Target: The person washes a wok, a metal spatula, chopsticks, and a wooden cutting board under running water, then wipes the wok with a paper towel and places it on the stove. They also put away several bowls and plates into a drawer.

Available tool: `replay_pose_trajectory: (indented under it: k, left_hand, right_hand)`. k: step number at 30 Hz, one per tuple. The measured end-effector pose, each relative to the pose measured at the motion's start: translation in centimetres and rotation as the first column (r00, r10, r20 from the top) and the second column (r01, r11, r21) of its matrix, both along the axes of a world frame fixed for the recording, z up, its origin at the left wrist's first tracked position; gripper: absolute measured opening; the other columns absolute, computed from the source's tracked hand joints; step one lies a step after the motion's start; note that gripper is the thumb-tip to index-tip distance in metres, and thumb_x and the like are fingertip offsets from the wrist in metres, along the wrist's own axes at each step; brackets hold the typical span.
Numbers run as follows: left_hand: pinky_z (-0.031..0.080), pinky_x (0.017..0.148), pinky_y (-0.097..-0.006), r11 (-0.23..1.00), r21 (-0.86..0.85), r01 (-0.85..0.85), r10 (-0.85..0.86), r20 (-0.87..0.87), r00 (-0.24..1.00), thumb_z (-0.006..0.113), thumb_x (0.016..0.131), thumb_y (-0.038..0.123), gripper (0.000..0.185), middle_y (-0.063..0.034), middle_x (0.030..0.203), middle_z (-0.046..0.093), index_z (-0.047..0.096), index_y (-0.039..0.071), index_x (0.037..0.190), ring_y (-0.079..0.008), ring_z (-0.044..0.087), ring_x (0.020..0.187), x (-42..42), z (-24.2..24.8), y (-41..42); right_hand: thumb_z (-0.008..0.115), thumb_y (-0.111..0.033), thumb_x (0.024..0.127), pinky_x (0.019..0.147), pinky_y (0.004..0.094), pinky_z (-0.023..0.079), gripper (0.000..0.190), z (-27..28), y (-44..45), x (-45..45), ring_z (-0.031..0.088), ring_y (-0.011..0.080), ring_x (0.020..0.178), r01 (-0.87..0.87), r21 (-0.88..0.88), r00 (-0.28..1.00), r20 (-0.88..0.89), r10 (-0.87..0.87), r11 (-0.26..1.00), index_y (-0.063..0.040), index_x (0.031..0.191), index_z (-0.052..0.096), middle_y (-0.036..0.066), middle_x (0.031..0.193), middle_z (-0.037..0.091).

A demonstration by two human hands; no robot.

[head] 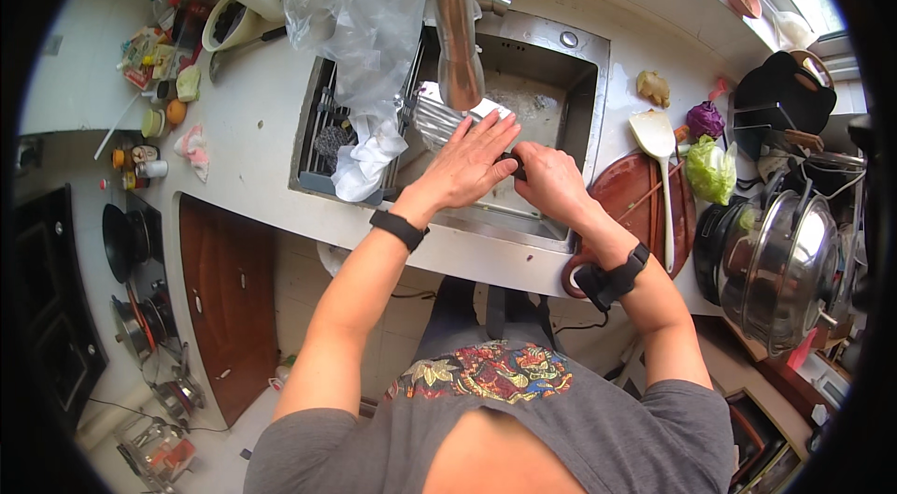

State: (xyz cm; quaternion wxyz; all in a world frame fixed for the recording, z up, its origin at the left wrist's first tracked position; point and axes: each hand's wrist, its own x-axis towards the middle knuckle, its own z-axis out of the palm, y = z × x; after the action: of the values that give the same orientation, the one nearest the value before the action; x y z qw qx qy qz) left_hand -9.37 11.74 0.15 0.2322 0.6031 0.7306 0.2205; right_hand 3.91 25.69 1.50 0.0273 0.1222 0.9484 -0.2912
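Observation:
Over the stainless steel sink (597, 84), my right hand (553, 180) is wrapped around the black handle (517, 166) of a broad-bladed kitchen knife. Its shiny wet blade (431, 117) extends to the left, below the faucet spout (457, 38). My left hand (466, 171) is stretched flat across the blade, fingers extended, hiding part of it. The left thumb reaches close to the handle. Whether water is running from the spout cannot be made out.
A drying rack (312, 143) with a clear plastic bag (357, 24) and a white crumpled cloth or bag (364, 161) occupies the sink's left side. On the right are a wooden cutting board (624, 196), white spatula (659, 143), ginger (653, 87), purple cabbage (705, 119), lettuce (711, 168) and steel pot (778, 270).

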Motion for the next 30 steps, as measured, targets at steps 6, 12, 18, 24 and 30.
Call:
replay_pose_trajectory:
  k: [6, 12, 18, 24, 30]
  left_hand:
    - [0.015, 0.116, -0.0459, 0.972, -0.143, -0.185, 0.179, -0.059, 0.982, 0.037, 0.098, 0.048, 0.068, -0.0218, 0.153, 0.023, 0.026, 0.001, 0.146, -0.0318, 0.018, 0.144, -3.5, -1.7, 0.5]
    - [0.009, 0.118, -0.0379, 0.746, -0.138, -0.652, 0.639, 0.427, 0.640, 0.029, 0.099, 0.051, 0.075, -0.0243, 0.155, 0.013, 0.016, -0.006, 0.147, -0.0310, 0.009, 0.146, -8.0, -9.8, -4.0]
    - [0.008, 0.118, -0.0379, 0.827, 0.192, -0.529, 0.411, 0.436, 0.800, 0.032, 0.102, 0.044, 0.071, -0.0231, 0.156, 0.009, 0.012, -0.006, 0.148, -0.0312, 0.007, 0.146, -0.7, -5.3, -3.2]
    - [0.008, 0.117, -0.0437, 0.938, 0.240, -0.250, 0.179, 0.282, 0.943, 0.026, 0.100, 0.053, 0.074, -0.0199, 0.157, 0.008, 0.014, 0.000, 0.150, -0.0331, 0.005, 0.146, 3.8, -2.8, -1.6]
    - [0.009, 0.117, -0.0461, 0.974, 0.148, -0.173, 0.156, 0.123, 0.980, 0.033, 0.097, 0.055, 0.075, -0.0174, 0.158, 0.009, 0.014, 0.005, 0.151, -0.0306, 0.009, 0.146, 0.8, -3.7, -1.4]
  right_hand:
    - [0.063, -0.007, 0.071, 0.069, 0.0471, 0.049, 0.024, 0.7, -0.2, 1.2, 0.061, 0.0381, 0.080, 0.059, 0.065, 0.998, 0.014, -0.060, 0.996, -0.003, 0.094, 0.056, 0.016, 0.085, 0.061]
    - [0.060, -0.008, 0.079, 0.054, 0.0375, 0.046, 0.040, -1.2, 0.0, 2.1, 0.059, 0.0273, 0.060, 0.193, -0.458, 0.974, -0.019, -0.227, 0.868, -0.005, 0.118, 0.052, 0.013, 0.076, 0.059]
    - [0.052, -0.010, 0.091, 0.040, 0.0215, 0.032, 0.007, -1.1, -1.3, -0.3, 0.040, 0.0093, 0.043, 0.251, -0.799, 0.856, 0.446, -0.260, -0.546, -0.009, 0.093, 0.045, 0.004, 0.066, 0.048]
    - [0.052, -0.007, 0.085, 0.041, 0.0234, 0.030, 0.008, -3.8, -2.6, -0.1, 0.039, 0.0085, 0.044, 0.317, -0.677, 0.858, 0.503, -0.103, -0.664, -0.004, 0.080, 0.047, 0.002, 0.062, 0.047]
    - [0.047, -0.004, 0.085, 0.040, 0.0224, 0.031, 0.002, -2.6, -1.9, 0.9, 0.038, 0.0067, 0.043, 0.234, -0.732, 0.935, 0.350, -0.058, -0.640, -0.006, 0.086, 0.046, 0.000, 0.062, 0.043]
